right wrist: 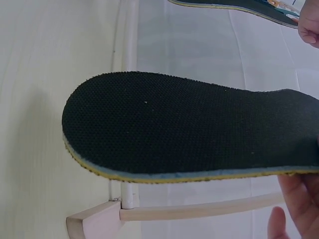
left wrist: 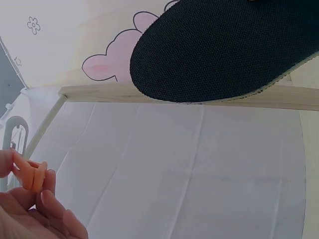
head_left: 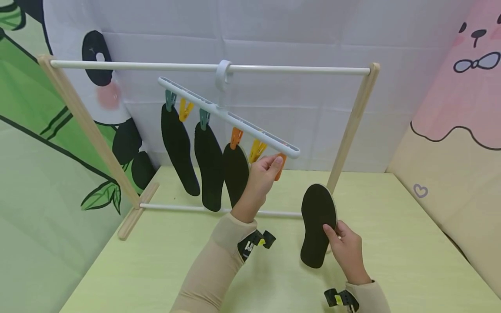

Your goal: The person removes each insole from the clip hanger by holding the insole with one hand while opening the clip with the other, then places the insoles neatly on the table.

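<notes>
My left hand (head_left: 260, 184) pinches an orange clip (head_left: 280, 167) at the near right end of a pale clip hanger (head_left: 219, 112). The left wrist view shows this orange clip (left wrist: 32, 175) between thumb and fingers. My right hand (head_left: 349, 250) holds a black insole (head_left: 318, 221) by its right edge, toe end up. In the right wrist view, the insole (right wrist: 189, 124) has a blue and yellow layered edge. Three black insoles hang from the hanger: one at the left (head_left: 176, 148), another beside it (head_left: 210, 169), and a third (head_left: 235, 169) partly behind my left hand.
The hanger's hook (head_left: 223, 74) sits over the white top rod (head_left: 156, 66) of a wooden rack (head_left: 90, 130). Teal clips (head_left: 170, 100), yellow clips (head_left: 256, 150) and an orange clip (head_left: 236, 138) line the hanger. A white lower rod (head_left: 172, 207) crosses above the pale table (head_left: 156, 269).
</notes>
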`<control>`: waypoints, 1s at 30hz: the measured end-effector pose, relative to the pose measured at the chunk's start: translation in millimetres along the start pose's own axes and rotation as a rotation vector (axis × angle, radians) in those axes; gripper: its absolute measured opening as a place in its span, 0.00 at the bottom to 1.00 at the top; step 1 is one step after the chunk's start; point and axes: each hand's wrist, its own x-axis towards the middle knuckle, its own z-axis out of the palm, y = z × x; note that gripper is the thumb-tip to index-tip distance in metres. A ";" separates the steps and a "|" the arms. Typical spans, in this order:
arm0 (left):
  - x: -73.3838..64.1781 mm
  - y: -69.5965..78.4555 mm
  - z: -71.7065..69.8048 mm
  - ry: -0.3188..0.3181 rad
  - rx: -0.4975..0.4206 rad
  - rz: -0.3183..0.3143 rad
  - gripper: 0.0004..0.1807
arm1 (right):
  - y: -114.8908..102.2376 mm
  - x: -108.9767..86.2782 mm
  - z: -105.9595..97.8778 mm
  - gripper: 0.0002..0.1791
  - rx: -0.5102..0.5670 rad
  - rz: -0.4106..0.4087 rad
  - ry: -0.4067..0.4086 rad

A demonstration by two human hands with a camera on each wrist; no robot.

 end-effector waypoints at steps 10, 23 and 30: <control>0.3 1.1 -0.4 0.008 -0.009 0.021 0.15 | 2.3 -3.1 -2.0 0.04 -0.013 0.025 -0.003; 0.1 0.6 -0.6 0.008 -0.018 0.012 0.14 | 6.9 -7.4 -2.7 0.04 -0.021 0.002 0.030; 0.2 0.5 -1.5 0.005 -0.020 0.023 0.15 | 5.7 -9.6 -1.6 0.04 -0.015 0.047 0.021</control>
